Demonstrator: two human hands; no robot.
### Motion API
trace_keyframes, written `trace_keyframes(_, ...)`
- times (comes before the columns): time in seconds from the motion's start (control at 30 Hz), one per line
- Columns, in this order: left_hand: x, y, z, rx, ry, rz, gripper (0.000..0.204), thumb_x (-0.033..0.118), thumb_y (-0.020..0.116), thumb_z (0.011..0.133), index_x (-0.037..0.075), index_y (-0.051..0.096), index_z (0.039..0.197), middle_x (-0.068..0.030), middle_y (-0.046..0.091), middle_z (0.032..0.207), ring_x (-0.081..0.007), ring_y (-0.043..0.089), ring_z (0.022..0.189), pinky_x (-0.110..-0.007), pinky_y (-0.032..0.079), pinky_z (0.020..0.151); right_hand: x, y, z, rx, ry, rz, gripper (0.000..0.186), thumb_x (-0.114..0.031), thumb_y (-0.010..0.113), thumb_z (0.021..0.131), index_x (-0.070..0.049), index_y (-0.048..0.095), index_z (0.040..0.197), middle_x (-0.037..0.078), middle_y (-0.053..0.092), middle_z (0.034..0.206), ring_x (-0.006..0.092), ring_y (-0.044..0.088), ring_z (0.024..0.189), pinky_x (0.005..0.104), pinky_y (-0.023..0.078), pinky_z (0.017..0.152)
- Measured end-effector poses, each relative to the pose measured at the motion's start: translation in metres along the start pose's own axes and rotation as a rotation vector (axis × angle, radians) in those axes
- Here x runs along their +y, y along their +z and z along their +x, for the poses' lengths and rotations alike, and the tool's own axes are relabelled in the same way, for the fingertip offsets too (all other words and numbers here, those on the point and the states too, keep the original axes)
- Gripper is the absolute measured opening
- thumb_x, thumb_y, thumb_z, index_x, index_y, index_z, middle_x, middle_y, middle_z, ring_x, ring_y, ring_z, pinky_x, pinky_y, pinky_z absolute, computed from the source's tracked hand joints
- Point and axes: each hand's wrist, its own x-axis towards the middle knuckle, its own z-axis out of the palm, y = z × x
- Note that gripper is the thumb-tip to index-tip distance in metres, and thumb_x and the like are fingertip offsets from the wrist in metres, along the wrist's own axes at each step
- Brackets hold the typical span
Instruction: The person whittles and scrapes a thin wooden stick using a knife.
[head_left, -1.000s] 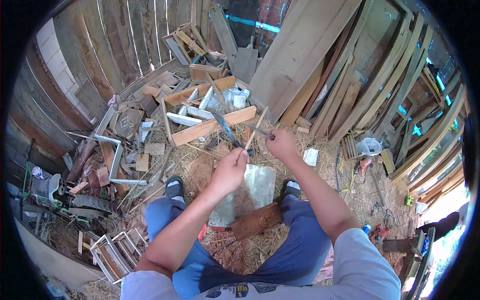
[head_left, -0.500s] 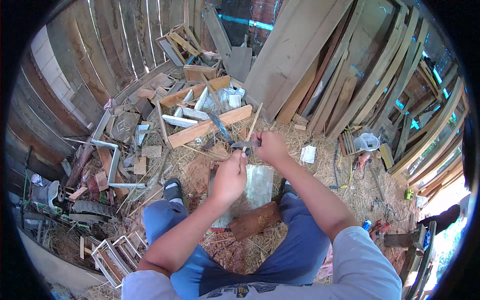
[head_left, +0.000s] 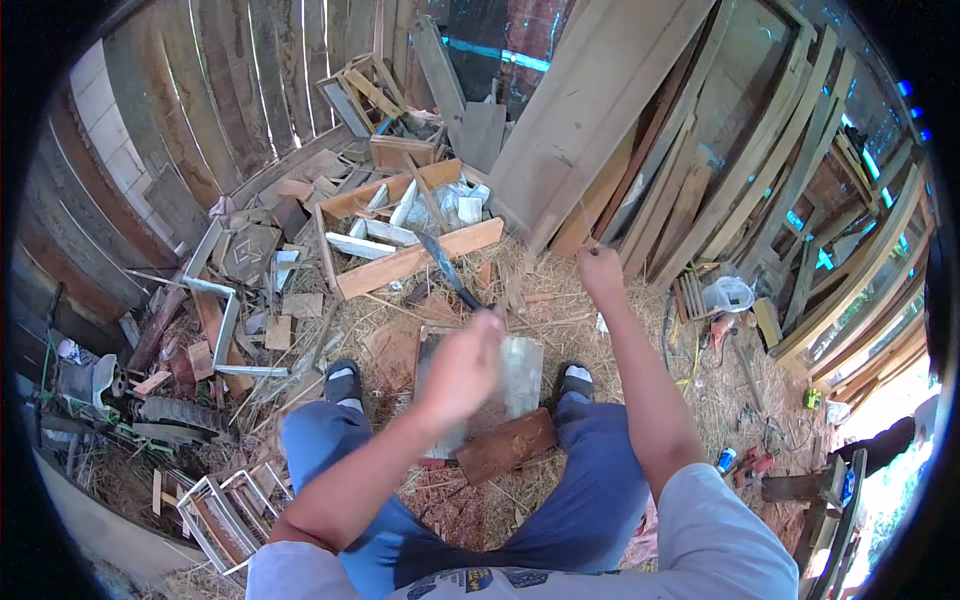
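Over the flat grey-white board [head_left: 524, 374], the left hand [head_left: 466, 368] curls, hold blurred; beyond the board, rightward, the right hand [head_left: 600, 276] clasps a thin metal knife [head_left: 593, 243]; what's done or left is unclear.

Your left hand [head_left: 462, 370] is blurred, its grip unclear to you; it hides part of the pale board [head_left: 522, 372] below. The thin blade [head_left: 585, 212] beyond your right hand [head_left: 600, 275] is too faint to trace. Below both, the lower edge crops your shirt [head_left: 622, 584].
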Motion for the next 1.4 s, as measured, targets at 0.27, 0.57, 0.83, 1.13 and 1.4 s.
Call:
trace_keyframes(0.27,-0.038,-0.035,0.028,0.077,-0.137,-0.468,0.026,0.026,0.041,0.113,0.008,0.054,0.099,0.0044,0.043,0.07,-0.0061,0.036,0.058,-0.025,0.033,0.053,-0.103,0.012,-0.096,-0.277,-0.348,-0.068,0.034,-0.038,0.063,0.092,-0.008,0.079,0.095,0.023,0.07,0.077,0.0428,0.07,0.075,0.0503,0.056,0.074)
trace_keyframes(0.57,-0.038,-0.018,0.026,-0.002,-0.171,-0.401,0.028,0.024,0.04,0.112,0.006,0.057,0.096,0.0061,0.042,0.068,-0.0058,0.037,0.057,-0.025,0.034,0.053,-0.123,0.013,-0.107,-0.245,-0.559,-0.173,0.038,-0.034,0.059,0.097,-0.007,0.075,0.077,0.02,0.068,0.069,0.0405,0.069,0.068,0.0514,0.056,0.067)
trace_keyframes(0.83,-0.007,-0.007,0.016,0.152,-0.045,0.132,0.021,0.019,0.046,0.108,0.005,0.058,0.098,-0.0172,0.06,0.073,-0.0309,0.062,0.064,-0.043,0.046,0.063,-0.117,0.011,-0.102,-0.232,-0.546,-0.225,0.039,-0.033,0.057,0.099,-0.007,0.074,0.075,0.02,0.068,0.069,0.0407,0.069,0.068,0.0513,0.056,0.067)
trace_keyframes(1.13,-0.004,-0.008,0.019,0.124,-0.044,0.087,0.022,0.018,0.047,0.108,0.002,0.057,0.098,-0.0214,0.063,0.08,-0.0397,0.065,0.076,-0.045,0.049,0.07,-0.117,0.001,-0.094,-0.24,-0.513,-0.27,0.014,-0.023,0.068,0.079,-0.015,0.077,0.085,0.017,0.072,0.079,0.0382,0.071,0.075,0.0503,0.057,0.07)
trace_keyframes(1.4,-0.007,-0.012,0.018,0.102,-0.073,0.072,0.023,0.016,0.045,0.108,0.0,0.058,0.099,-0.0225,0.064,0.082,-0.0386,0.066,0.078,-0.043,0.049,0.073,-0.109,-0.005,-0.078,-0.184,-0.342,-0.339,0.018,-0.023,0.065,0.08,-0.018,0.079,0.09,0.014,0.075,0.086,0.0355,0.073,0.084,0.048,0.059,0.077)
